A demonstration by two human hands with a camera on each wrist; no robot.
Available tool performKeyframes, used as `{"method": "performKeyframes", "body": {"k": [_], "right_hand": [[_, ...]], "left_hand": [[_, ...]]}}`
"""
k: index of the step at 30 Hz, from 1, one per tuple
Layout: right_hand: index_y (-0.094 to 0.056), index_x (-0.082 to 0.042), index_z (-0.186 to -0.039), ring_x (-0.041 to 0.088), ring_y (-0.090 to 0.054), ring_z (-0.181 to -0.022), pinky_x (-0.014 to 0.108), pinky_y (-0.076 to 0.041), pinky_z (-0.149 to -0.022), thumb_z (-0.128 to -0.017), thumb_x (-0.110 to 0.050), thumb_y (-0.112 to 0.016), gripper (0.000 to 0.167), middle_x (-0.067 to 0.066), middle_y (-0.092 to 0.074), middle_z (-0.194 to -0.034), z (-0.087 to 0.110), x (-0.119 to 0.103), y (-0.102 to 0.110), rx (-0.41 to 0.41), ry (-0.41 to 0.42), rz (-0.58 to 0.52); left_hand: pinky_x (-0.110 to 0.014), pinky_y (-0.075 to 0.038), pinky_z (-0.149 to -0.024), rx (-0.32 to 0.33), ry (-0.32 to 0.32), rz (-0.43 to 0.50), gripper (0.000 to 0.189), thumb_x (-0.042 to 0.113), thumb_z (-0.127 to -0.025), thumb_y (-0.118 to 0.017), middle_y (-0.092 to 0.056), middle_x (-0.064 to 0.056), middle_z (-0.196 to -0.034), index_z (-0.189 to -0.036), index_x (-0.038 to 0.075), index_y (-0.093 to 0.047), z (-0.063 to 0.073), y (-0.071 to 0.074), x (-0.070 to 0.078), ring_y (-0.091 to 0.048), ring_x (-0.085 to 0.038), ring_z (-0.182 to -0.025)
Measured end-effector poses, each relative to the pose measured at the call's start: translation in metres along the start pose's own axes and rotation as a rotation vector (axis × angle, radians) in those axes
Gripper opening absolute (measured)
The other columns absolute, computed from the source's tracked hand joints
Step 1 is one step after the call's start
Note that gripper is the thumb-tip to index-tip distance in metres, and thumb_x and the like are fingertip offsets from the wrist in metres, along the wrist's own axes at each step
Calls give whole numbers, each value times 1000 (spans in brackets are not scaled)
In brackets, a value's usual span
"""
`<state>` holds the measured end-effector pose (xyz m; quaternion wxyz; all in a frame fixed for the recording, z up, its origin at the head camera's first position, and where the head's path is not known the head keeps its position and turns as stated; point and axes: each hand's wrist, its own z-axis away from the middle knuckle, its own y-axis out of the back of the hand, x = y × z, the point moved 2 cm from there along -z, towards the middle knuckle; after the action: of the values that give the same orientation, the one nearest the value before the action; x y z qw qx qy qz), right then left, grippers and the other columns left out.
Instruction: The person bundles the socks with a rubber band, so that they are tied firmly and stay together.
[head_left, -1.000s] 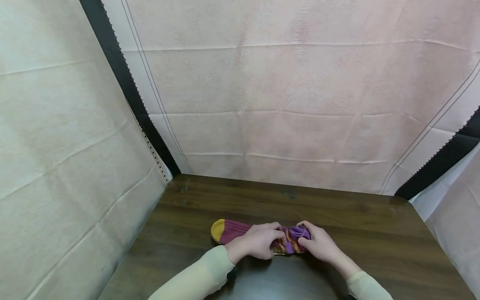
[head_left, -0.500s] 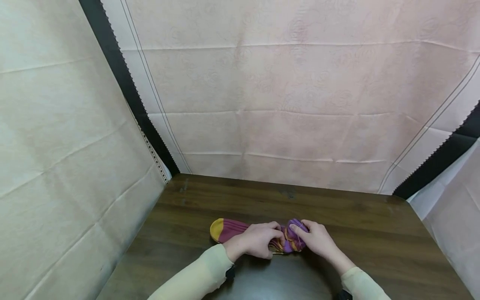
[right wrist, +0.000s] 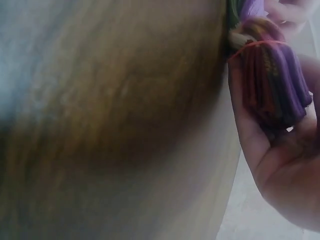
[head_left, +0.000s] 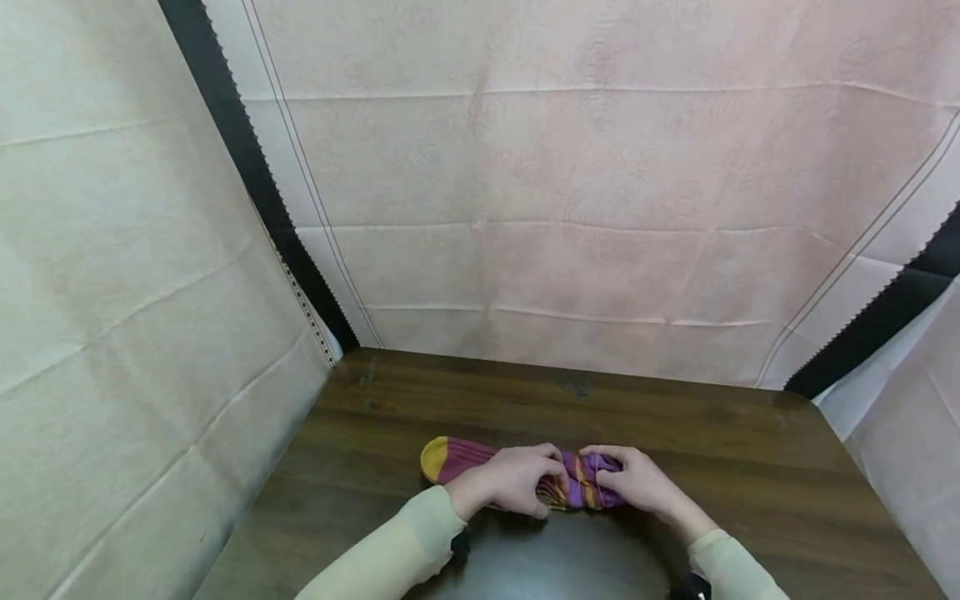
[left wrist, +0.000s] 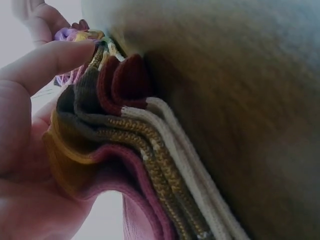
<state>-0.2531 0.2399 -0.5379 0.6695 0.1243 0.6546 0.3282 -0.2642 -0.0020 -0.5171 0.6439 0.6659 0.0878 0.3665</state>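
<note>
A stack of folded socks (head_left: 468,460), maroon with a yellow toe at the left end, lies across the table in the head view. My left hand (head_left: 513,481) grips the middle of it from above. At the right end, my right hand (head_left: 637,481) holds the purple and orange part, fingers on the far side and thumb on the near. The left wrist view shows several layers of the socks (left wrist: 130,150) in maroon, mustard, brown and cream beside the thumb. A thin orange-red elastic band (right wrist: 265,43) runs round the folded end in the right wrist view.
The dark wood table (head_left: 450,383) carries the socks. Behind it hangs a pale creased cloth (head_left: 570,208), with another cloth (head_left: 150,333) along the left side. Black strips (head_left: 262,183) run down the corners.
My right hand first shifted left with its thumb over the purple end, then moved back. The end now lies flatter and longer, with the thumb lower. My left hand stays nearly still.
</note>
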Motion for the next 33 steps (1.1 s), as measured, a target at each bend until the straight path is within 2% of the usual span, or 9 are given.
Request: {"method": "performKeyframes", "body": {"k": [5, 10, 12, 22, 30, 33], "right_hand": [[-74, -9, -125, 21, -62, -85, 35, -52, -69, -87, -19, -84, 41, 7, -71, -102, -1, -2, 1, -23, 19, 23], [-67, 1, -126, 19, -65, -87, 34, -55, -73, -76, -34, -98, 68, 4, -71, -100, -3, -2, -4, -37, 15, 52], [-66, 0, -125, 18, -64, -87, 34, -55, -74, -73, -34, -100, 71, 4, -70, -99, -3, -3, -6, -33, 20, 70], [-69, -13, -108, 17, -63, -76, 33, -55, -64, -68, -21, -96, 49, -1, -68, -86, -7, -11, -7, -42, 109, 168], [-74, -17, -117, 17, -65, -83, 36, -56, -73, -71, -22, -96, 51, -1, -72, -96, -9, -7, -5, -58, 114, 146], [-74, -18, -117, 18, -65, -83, 37, -56, -72, -71, -22, -95, 50, -1, -72, -96, -9, -7, -4, -79, 102, 138]], "left_hand": [[-30, -52, -91, 4, 1, -2, 33, 34, -85, -89, -56, 12, -141, -113, 39, -73, 1, 2, 3, -60, -6, -114], [-30, -52, -92, 17, -2, -21, 33, 39, -83, -91, -56, 13, -138, -112, 39, -74, 2, 2, 4, -60, -6, -113], [-30, -52, -92, 17, -2, -19, 33, 40, -83, -91, -57, 13, -137, -112, 39, -74, 2, 3, 4, -60, -5, -112], [-30, -52, -96, 0, -11, 15, 35, 43, -85, -91, -56, 10, -139, -115, 37, -74, 1, 3, 3, -59, -6, -116], [-29, -51, -97, 11, -15, 15, 35, 44, -84, -91, -56, 11, -140, -114, 37, -74, 3, 3, 2, -59, -6, -119], [-29, -51, -98, 7, -16, 17, 36, 43, -84, -91, -57, 10, -140, -115, 37, -74, 3, 4, 3, -59, -6, -120]]}}
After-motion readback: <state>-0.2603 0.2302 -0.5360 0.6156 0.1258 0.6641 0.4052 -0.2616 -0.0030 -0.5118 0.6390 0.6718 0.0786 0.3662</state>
